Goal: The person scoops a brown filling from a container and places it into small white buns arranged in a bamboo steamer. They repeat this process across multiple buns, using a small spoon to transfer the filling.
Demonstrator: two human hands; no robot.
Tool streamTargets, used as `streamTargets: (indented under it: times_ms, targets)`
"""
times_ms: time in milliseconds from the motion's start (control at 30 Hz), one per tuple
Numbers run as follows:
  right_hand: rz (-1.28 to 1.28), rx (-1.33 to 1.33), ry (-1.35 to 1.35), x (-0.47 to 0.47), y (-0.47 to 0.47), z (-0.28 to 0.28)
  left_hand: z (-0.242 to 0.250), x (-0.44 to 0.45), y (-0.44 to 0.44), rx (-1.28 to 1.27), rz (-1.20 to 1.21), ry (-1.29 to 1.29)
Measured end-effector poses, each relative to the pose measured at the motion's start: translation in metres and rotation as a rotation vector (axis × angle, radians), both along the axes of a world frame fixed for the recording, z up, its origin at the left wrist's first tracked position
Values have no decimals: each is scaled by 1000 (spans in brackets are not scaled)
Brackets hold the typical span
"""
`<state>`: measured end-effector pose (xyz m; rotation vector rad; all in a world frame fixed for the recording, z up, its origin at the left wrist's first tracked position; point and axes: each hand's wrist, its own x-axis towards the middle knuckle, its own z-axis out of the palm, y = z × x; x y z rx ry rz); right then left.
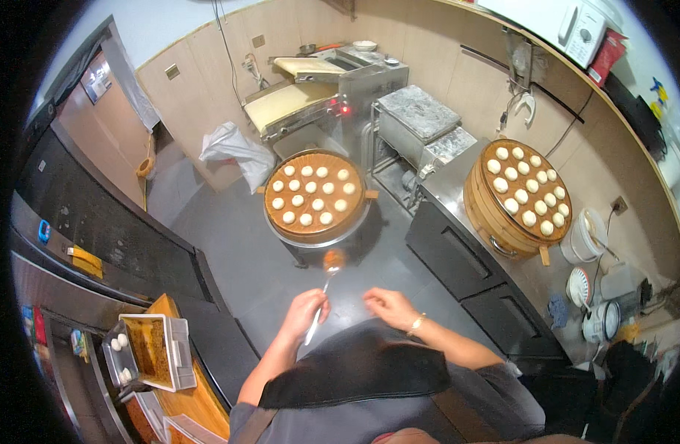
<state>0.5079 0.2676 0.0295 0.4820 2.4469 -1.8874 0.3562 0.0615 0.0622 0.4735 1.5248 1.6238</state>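
Note:
My left hand point(306, 311) is closed around the handle of a metal spoon point(316, 324). At the spoon's far end is a blurred orange-brown lump point(333, 261), perhaps filling. To the right, in front of my dark apron, my right hand point(392, 308) hovers with bent fingers. Motion blur hides whether anything is pinched in it. Beyond both hands, a round steamer tray point(340, 166) with several small white buns point(317, 205) spaced across its brown liner rests on a round metal support. Neither hand touches that tray.
Stacked bamboo steamers point(481, 208) topped with buns stand on the right-hand steel counter point(443, 191). A dough sheeter point(295, 105) and a floury metal machine point(417, 114) line the back. At left, a white plastic bin point(179, 355) of brown crumbly filling sits on a wooden board point(206, 405).

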Motion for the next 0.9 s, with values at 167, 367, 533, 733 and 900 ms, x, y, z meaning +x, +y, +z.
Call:
streamTargets:
  times_ms: [167,367,533,733,900]
  targets:
    - [-307,7,121,23,96,13,10,-12,117,15,-221,-111]
    - [-535,112,171,12,211,33,1,-39,239,-26,-430,-63]
    - [-649,190,197,-12,282,55,-2,-61,340,-23,-502,-95]
    - [-735,239,303,-23,373,65,-2,-71,447,-9,-612,-67]
    - [-756,242,299,-28,437,64,4,-56,518,-18,-614,-67]
